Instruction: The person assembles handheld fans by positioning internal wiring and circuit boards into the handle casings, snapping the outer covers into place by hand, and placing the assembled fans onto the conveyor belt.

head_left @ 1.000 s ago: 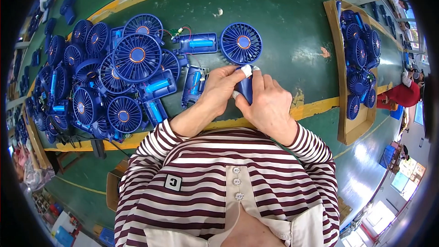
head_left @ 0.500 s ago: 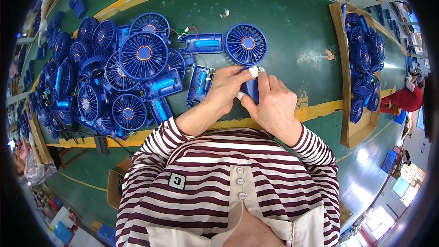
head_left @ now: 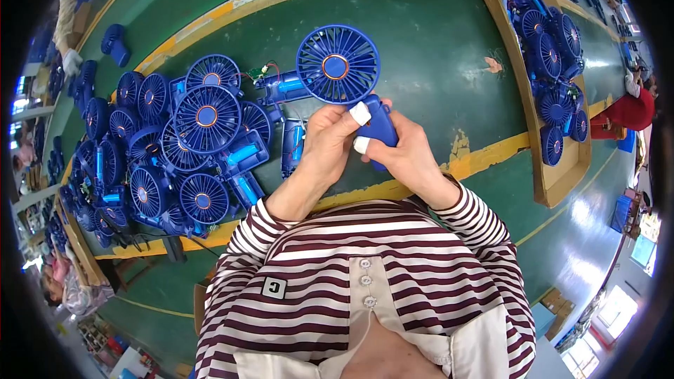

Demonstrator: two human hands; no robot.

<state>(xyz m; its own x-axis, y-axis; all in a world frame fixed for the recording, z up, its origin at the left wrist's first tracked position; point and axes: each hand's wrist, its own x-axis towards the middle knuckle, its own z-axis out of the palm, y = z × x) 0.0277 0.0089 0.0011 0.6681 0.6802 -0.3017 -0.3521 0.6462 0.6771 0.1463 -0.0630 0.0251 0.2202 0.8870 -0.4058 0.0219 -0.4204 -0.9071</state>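
Observation:
Both hands are closed on a blue handheld fan (head_left: 345, 78), its round grille pointing away from me and its handle toward me. My left hand (head_left: 328, 142) grips the handle's left side, with the thumb lying near the neck. My right hand (head_left: 408, 158) wraps the lower handle from the right, thumb across its front. White coverings are on both thumb tips. Partly behind the grille lies an opened fan handle (head_left: 281, 87) with a light-blue battery and a green circuit board. Another opened handle (head_left: 291, 142) sits just left of my left wrist.
A large pile of blue fans (head_left: 203, 116), some with bare batteries and wires, covers the left of the green table (head_left: 428, 49). At right stands a cardboard tray (head_left: 516, 63) holding several fans. Another person's gloved hand (head_left: 71, 63) shows at the far left.
The fan in my hands has turned, its grille shifting left and appearing larger, with the handle's front more exposed. My hands have shifted their grip around the handle. The whole view has moved slightly.

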